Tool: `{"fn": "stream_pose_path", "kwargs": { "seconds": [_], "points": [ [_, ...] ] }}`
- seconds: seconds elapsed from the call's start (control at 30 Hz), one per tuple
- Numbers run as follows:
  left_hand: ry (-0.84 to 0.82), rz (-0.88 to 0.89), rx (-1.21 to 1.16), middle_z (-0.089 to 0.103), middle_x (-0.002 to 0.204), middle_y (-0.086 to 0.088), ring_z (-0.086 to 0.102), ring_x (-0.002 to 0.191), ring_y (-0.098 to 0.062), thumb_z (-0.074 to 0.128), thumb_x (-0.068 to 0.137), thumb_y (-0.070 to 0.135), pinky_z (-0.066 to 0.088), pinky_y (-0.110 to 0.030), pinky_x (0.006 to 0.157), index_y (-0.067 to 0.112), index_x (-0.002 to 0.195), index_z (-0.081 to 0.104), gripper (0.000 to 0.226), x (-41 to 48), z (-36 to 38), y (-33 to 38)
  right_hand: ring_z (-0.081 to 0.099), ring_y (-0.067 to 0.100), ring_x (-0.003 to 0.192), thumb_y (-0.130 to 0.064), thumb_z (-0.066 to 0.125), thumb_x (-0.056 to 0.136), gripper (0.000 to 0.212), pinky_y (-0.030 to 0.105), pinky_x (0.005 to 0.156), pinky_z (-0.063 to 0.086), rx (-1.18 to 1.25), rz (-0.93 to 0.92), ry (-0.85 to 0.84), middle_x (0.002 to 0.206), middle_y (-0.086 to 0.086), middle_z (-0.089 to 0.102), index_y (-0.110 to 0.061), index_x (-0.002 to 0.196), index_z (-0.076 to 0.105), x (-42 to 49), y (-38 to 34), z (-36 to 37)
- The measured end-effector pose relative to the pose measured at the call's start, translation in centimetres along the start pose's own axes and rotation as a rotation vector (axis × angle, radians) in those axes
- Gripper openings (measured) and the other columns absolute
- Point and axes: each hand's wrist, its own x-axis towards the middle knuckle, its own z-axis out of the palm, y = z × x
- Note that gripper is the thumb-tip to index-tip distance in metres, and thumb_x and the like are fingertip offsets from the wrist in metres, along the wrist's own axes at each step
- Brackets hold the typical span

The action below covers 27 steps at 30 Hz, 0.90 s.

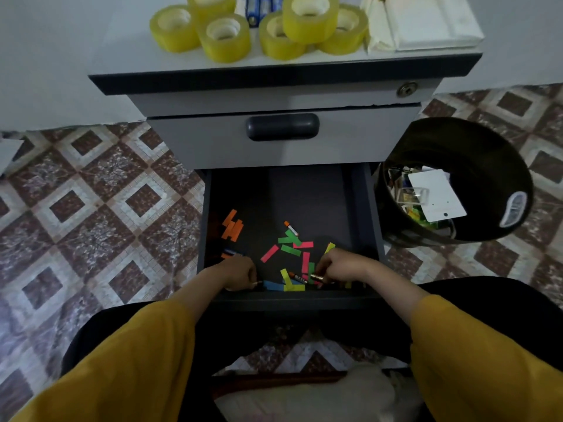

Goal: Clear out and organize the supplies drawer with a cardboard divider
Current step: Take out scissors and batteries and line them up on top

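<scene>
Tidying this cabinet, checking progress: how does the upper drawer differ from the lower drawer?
The upper drawer is shut; the lower drawer is pulled out. The upper drawer shows its grey front and dark handle; the lower drawer shows a dark floor strewn with coloured paper strips and small batteries. The left hand and right hand, gripping a battery, reach into the lower drawer, not the upper drawer. Both sit in one grey cabinet.

Dark open drawer (304, 193), coloured paper strips (291, 249) scattered on its floor, small battery (291, 228) lying among them
</scene>
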Motion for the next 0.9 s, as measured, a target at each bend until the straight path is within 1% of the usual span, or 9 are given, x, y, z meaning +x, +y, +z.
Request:
{"fn": "stream_pose_path", "kwargs": {
  "seconds": [0.1, 0.2, 0.3, 0.37, 0.47, 0.6, 0.7, 0.8, 0.9],
  "points": [
    [0.146, 0.023, -0.215, 0.063, 0.099, -0.006, 0.059, 0.091, -0.016, 0.059, 0.091, 0.017, 0.046, -0.025, 0.081, 0.007, 0.104, 0.063, 0.017, -1.0, -0.6, 0.6, 0.059, 0.011, 0.071, 0.005, 0.045, 0.089, 0.040, 0.021, 0.055, 0.051, 0.178, -0.028, 0.038, 0.095, 0.001, 0.057, -0.018, 0.117, 0.060, -1.2, -0.3, -0.8],
    [0.263, 0.061, -0.468, 0.062, 0.075, 0.001, 0.059, 0.065, -0.004, 0.066, 0.086, 0.017, 0.050, -0.015, 0.064, 0.010, 0.086, 0.062, 0.008, -2.6, -1.7, 1.7, 0.059, 0.016, 0.068, 0.010, 0.044, 0.087, 0.038, 0.024, 0.057, 0.053, 0.323, -0.056, 0.093, 0.090, 0.007, 0.057, -0.015, 0.109, 0.060, -2.8, -0.6, -1.8],
    [0.327, 0.102, -0.685, 0.062, 0.066, -0.003, 0.061, 0.048, -0.002, 0.070, 0.082, 0.010, 0.049, -0.013, 0.050, 0.008, 0.076, 0.062, 0.010, -4.6, -2.8, 3.3, 0.059, 0.016, 0.067, 0.009, 0.039, 0.090, 0.033, 0.023, 0.054, 0.054, 0.401, -0.092, 0.152, 0.084, 0.008, 0.058, -0.013, 0.107, 0.058, -5.0, -1.1, -2.9],
    [0.321, 0.128, -0.730, 0.062, 0.065, -0.005, 0.062, 0.048, -0.005, 0.069, 0.083, 0.007, 0.049, -0.014, 0.048, 0.005, 0.078, 0.063, 0.008, -5.9, -3.6, 4.3, 0.060, 0.019, 0.070, 0.010, 0.041, 0.090, 0.033, 0.026, 0.058, 0.056, 0.452, -0.133, 0.203, 0.086, 0.010, 0.058, -0.011, 0.107, 0.059, -6.5, -1.6, -3.6],
    [0.353, 0.183, -0.750, 0.063, 0.069, -0.007, 0.063, 0.052, -0.009, 0.067, 0.083, 0.002, 0.057, -0.022, 0.058, 0.008, 0.078, 0.061, 0.010, -8.2, -5.0, 6.0, 0.062, 0.022, 0.074, 0.012, 0.047, 0.087, 0.032, 0.030, 0.061, 0.059, 0.559, -0.214, 0.277, 0.090, 0.012, 0.057, -0.009, 0.108, 0.059, -9.4, -2.7, -5.0],
    [0.413, 0.288, -0.814, 0.061, 0.070, -0.011, 0.063, 0.050, -0.011, 0.065, 0.082, -0.005, 0.056, -0.025, 0.054, 0.018, 0.095, 0.056, 0.028, -11.0, -6.4, 8.6, 0.062, 0.027, 0.075, 0.014, 0.054, 0.084, 0.030, 0.029, 0.058, 0.059, 0.712, -0.338, 0.334, 0.091, 0.020, 0.058, -0.005, 0.106, 0.060, -12.6, -3.5, -6.3],
    [0.465, 0.358, -0.839, 0.065, 0.072, -0.010, 0.065, 0.058, -0.015, 0.066, 0.082, -0.003, 0.059, -0.028, 0.061, 0.018, 0.102, 0.059, 0.031, -13.1, -7.7, 10.3, 0.062, 0.028, 0.072, 0.015, 0.056, 0.082, 0.026, 0.033, 0.060, 0.060, 0.771, -0.420, 0.383, 0.086, 0.021, 0.060, -0.007, 0.096, 0.063, -14.9, -4.1, -7.5],
    [0.503, 0.412, -0.895, 0.065, 0.072, -0.010, 0.066, 0.055, -0.012, 0.067, 0.081, -0.003, 0.058, -0.024, 0.059, 0.015, 0.100, 0.060, 0.028, -15.0, -9.2, 11.6, 0.058, 0.023, 0.061, 0.014, 0.055, 0.084, 0.024, 0.034, 0.062, 0.060, 0.822, -0.483, 0.432, 0.072, 0.014, 0.056, -0.006, 0.096, 0.062, -17.1, -5.0, -9.0],
    [0.603, 0.461, -0.914, 0.065, 0.070, -0.009, 0.065, 0.051, -0.011, 0.069, 0.079, -0.002, 0.055, -0.020, 0.054, 0.013, 0.099, 0.061, 0.026, -16.7, -10.9, 13.1, 0.058, 0.018, 0.057, 0.011, 0.056, 0.084, 0.024, 0.034, 0.062, 0.060, 0.803, -0.552, 0.476, 0.070, 0.011, 0.056, -0.007, 0.097, 0.064, -19.0, -5.9, -10.9]
  ]
}}
